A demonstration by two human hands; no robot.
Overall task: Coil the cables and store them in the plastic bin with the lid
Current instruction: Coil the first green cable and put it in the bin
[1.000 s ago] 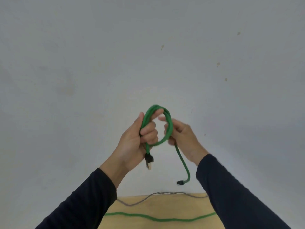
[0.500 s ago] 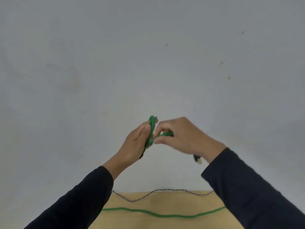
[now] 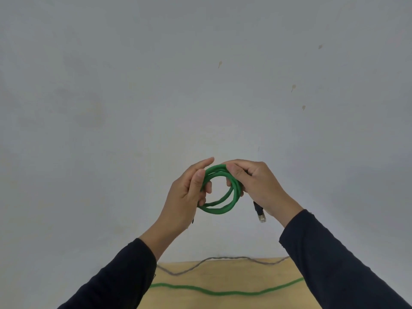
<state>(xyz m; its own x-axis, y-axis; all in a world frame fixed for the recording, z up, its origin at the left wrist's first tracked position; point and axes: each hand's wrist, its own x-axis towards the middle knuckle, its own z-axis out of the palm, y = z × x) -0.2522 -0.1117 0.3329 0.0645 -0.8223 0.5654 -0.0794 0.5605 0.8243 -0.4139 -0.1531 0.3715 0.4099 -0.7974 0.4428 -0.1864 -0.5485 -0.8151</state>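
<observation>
**Green coil held in both hands**

Your left hand (image 3: 185, 197) grips the left side of the green coil (image 3: 220, 190), thumb laid over the strands, fingers curled behind. Your right hand (image 3: 256, 186) pinches the coil's top right, thumb on front. The coil shows several loops, held upright in the air before a grey wall (image 3: 133, 108). One plug (image 3: 259, 214) hangs below your right palm. Under your dark sleeves (image 3: 334, 264), a wooden table (image 3: 223, 277) carries a grey cable (image 3: 223, 258) at its far edge and, nearer you, a second green cable (image 3: 223, 292), both loose and uncoiled.
</observation>
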